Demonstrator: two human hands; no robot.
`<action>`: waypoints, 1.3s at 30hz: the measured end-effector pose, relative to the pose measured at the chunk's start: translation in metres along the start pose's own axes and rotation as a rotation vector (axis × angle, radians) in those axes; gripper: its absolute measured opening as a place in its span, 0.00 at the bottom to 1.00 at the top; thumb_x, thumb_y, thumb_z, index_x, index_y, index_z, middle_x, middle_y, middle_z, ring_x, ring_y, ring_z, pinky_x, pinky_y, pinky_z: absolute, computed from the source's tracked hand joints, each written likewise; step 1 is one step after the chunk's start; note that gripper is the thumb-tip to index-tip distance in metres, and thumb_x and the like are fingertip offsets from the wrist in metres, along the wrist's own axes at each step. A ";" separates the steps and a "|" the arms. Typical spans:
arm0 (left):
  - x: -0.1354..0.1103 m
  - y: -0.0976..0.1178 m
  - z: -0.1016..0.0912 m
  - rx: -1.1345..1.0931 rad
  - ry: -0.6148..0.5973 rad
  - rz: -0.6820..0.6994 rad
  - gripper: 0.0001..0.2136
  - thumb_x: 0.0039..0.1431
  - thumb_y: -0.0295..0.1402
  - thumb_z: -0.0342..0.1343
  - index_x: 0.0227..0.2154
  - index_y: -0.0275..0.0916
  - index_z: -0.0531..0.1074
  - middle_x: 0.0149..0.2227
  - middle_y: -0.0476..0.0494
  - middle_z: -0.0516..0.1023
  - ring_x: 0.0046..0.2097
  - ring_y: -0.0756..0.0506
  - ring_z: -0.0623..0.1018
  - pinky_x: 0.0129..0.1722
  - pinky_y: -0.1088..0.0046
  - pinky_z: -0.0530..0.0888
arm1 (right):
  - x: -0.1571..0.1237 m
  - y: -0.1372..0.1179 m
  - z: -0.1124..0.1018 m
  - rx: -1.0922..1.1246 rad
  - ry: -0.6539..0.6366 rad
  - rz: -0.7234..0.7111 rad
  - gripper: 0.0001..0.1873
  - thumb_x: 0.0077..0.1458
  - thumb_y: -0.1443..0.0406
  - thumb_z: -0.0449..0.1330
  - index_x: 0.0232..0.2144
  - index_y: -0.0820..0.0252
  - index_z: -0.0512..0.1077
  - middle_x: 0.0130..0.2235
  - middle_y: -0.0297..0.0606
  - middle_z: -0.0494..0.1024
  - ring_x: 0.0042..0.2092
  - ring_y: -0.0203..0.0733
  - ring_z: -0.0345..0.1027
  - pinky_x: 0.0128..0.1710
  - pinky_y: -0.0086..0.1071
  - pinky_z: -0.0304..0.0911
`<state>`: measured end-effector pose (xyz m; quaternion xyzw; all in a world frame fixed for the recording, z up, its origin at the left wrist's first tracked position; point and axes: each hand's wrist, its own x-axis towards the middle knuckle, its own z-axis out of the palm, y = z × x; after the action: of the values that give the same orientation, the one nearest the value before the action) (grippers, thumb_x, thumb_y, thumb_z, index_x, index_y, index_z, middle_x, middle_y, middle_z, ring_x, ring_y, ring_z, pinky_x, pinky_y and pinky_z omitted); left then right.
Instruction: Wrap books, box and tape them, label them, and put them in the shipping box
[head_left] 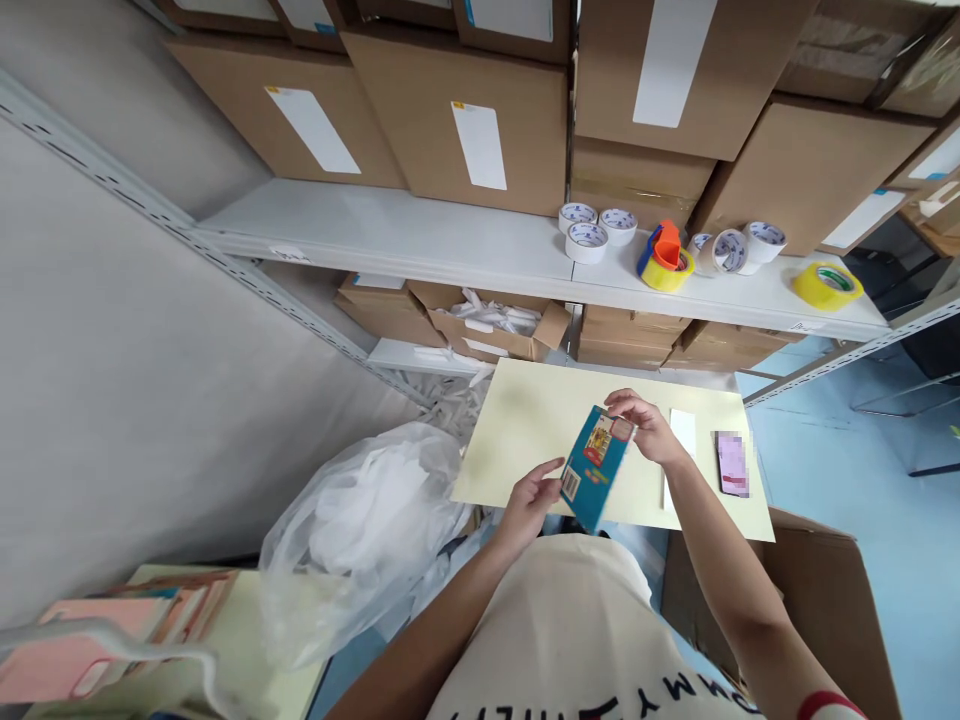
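Both my hands hold a small teal box [594,466] with a barcode and a colourful picture, tilted above a pale yellow table top [525,420]. My left hand [529,497] grips its lower left edge, fingers curled. At the box's upper right corner my right hand [646,425] pinches it. A white paper strip [681,440] and a phone [732,463] lie on the table to the right of my right hand.
A white shelf [450,245] behind the table carries several tape rolls [586,241], a tape dispenser [664,258] and a yellow tape roll [827,285]. Cardboard boxes [465,120] are stacked above. A clear bag of white scraps [360,530] sits left; an open carton [832,600] right.
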<state>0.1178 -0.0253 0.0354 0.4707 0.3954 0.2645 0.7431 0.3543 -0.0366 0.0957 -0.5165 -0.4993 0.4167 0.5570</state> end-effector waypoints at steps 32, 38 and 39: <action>0.046 0.005 -0.048 -0.071 0.380 -0.069 0.32 0.39 0.56 0.66 0.43 0.36 0.79 0.39 0.41 0.83 0.41 0.41 0.80 0.42 0.67 0.76 | -0.039 0.103 0.081 0.288 0.191 0.599 0.24 0.33 0.53 0.75 0.30 0.55 0.70 0.25 0.28 0.72 0.28 0.36 0.68 0.34 0.34 0.66; 0.065 -0.007 -0.086 0.016 0.262 -0.070 0.32 0.51 0.60 0.56 0.48 0.38 0.76 0.43 0.39 0.81 0.44 0.40 0.79 0.45 0.64 0.76 | -0.018 0.117 0.103 0.315 0.253 0.698 0.24 0.31 0.54 0.75 0.29 0.55 0.70 0.26 0.28 0.71 0.29 0.35 0.66 0.34 0.33 0.64; 0.068 -0.011 -0.093 0.030 0.255 -0.060 0.32 0.51 0.59 0.55 0.49 0.38 0.76 0.44 0.39 0.81 0.45 0.40 0.79 0.46 0.64 0.75 | -0.014 0.120 0.107 0.315 0.259 0.711 0.24 0.31 0.55 0.75 0.29 0.55 0.70 0.26 0.28 0.71 0.29 0.36 0.66 0.34 0.33 0.64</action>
<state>0.0771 0.0677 -0.0202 0.4322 0.5043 0.2938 0.6875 0.2532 -0.0186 -0.0282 -0.6137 -0.1455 0.5860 0.5087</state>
